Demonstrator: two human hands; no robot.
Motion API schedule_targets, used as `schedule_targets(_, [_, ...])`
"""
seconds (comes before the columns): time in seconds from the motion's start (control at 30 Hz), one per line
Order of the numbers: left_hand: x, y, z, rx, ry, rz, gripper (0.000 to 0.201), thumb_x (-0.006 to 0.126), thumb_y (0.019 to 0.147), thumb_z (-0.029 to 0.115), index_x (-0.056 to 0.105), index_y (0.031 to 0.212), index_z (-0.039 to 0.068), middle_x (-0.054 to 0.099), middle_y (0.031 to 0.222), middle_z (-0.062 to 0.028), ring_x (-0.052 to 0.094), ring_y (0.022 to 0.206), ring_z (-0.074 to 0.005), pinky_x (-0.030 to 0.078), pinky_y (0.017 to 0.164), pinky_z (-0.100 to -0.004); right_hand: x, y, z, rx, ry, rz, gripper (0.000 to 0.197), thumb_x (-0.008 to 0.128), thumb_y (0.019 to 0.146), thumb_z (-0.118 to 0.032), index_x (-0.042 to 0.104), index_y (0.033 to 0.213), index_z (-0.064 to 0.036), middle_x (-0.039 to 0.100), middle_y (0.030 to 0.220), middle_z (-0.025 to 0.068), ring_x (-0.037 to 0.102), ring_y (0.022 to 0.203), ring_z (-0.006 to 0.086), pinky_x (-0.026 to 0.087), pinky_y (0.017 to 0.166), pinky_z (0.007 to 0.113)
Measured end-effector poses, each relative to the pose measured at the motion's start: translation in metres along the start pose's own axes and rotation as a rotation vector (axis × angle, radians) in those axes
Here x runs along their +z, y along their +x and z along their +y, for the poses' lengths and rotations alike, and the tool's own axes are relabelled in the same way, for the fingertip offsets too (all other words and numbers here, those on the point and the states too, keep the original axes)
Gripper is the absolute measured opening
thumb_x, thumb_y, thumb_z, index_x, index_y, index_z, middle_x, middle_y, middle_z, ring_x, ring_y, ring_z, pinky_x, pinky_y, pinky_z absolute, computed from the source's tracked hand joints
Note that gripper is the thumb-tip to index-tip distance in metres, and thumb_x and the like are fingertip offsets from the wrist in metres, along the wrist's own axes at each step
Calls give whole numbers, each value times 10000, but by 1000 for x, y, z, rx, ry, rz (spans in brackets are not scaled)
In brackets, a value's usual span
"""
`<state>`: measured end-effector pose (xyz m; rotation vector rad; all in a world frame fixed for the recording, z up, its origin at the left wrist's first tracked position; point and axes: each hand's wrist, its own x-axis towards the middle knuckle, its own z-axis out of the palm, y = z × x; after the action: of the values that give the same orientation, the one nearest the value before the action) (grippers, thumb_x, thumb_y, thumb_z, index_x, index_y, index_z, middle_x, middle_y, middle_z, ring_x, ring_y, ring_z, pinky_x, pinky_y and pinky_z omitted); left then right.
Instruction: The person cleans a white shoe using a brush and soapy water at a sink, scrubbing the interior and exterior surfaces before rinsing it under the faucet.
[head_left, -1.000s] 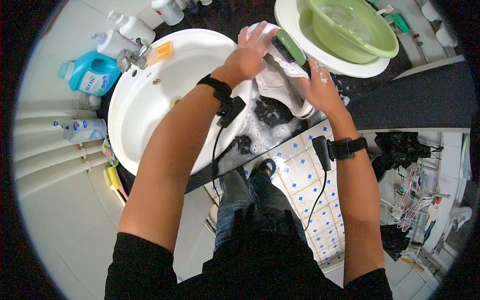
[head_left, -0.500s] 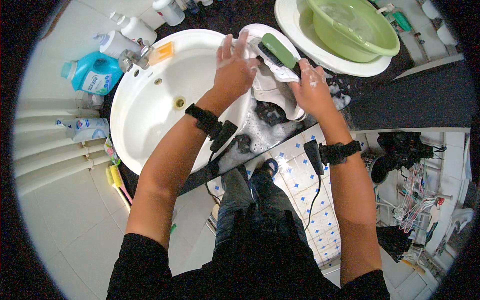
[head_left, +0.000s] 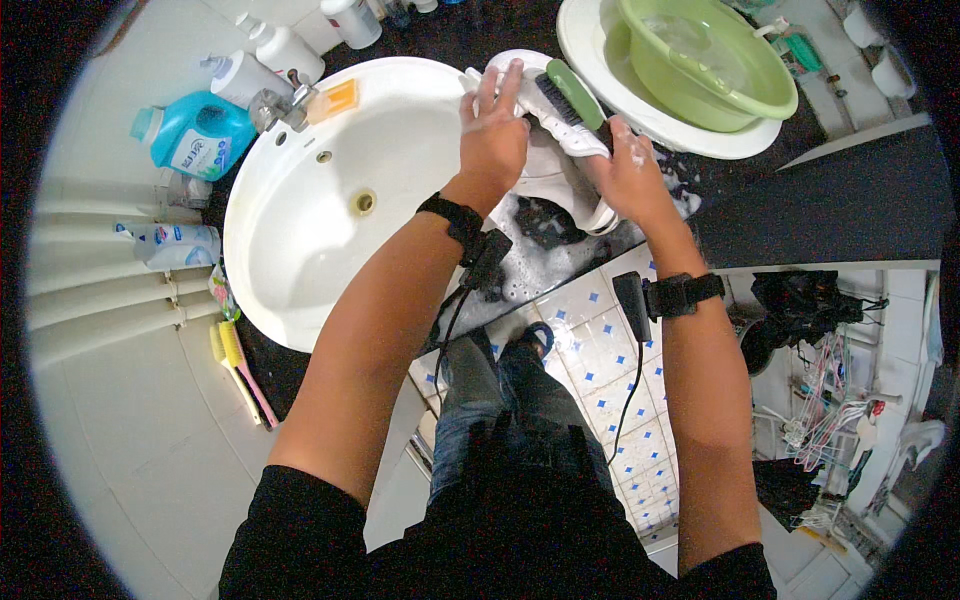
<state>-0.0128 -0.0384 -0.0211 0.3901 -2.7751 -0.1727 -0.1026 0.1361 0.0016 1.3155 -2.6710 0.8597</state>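
While the shoe is wet and soapy, these notes hold:

Shoe: white shoe, lying tilted across the sink rim and the dark counter, suds pooled beneath it.
Left hand: left hand pressed flat on the shoe's upper end, fingers spread and extended, pinning rather than gripping.
Right hand: right hand wrapped around the lower end of a scrub brush, green back up, dark bristles against the shoe; soap on the knuckles.
Handling, shoe: likely light, upper soft and yielding, sole stiffer; soapy film makes it slippery, so it probably skates under brush pressure.
Where to hold: judged best at the heel or sole edge, the firm parts, not the wet fabric.
Handling, brush: rigid, light; wet handle may twist in the palm.
Nearby: green basin to the right in a white dish; blue detergent bottle left of the tap; orange soap bar on the rim.
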Motion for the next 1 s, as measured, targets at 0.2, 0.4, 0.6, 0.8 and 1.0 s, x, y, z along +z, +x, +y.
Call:
schedule_targets(0.2, [13,-15,-24,158,-238,208,159,554,819,88,635,733,-18,261,1481,-213,261,1348,-430,288,1086,-483,3,-3,-4,-29,-31,-35,520,625,824,-240,436,1197,71,602,1056,272,551,958,456,390,871,499])
schedule_targets(0.4, [11,-20,-21,135,-182,181,111,579,840,27,589,845,-84,233,1460,-267,274,1337,-452,307,1096,-457,4,-6,-6,-139,-51,39,540,644,809,-241,458,1196,87,587,1103,269,584,1004,371,380,892,454])
schedule_targets(0.6, [8,-19,-17,95,-219,104,226,595,845,74,623,1013,-75,206,1469,-272,272,1341,-443,306,1092,-462,3,-4,-6,-36,32,-50,508,626,819,-206,409,1214,28,568,1063,296,500,959,466,409,851,498])
schedule_targets(0.8, [9,-16,-3,-205,-331,64,409,544,873,107,501,1238,-72,167,1511,-196,231,1374,-391,303,1087,-450,-5,1,-12,83,45,-100,514,625,828,-264,450,1180,68,588,1068,294,539,989,466,386,882,506])
schedule_targets(1.0, [17,-15,-2,-109,-227,89,598,451,861,110,258,1391,-89,205,1501,-211,217,1385,-366,281,1082,-472,2,1,-2,48,53,-51,496,606,843,-266,440,1182,56,580,1071,311,515,980,508,396,889,529])
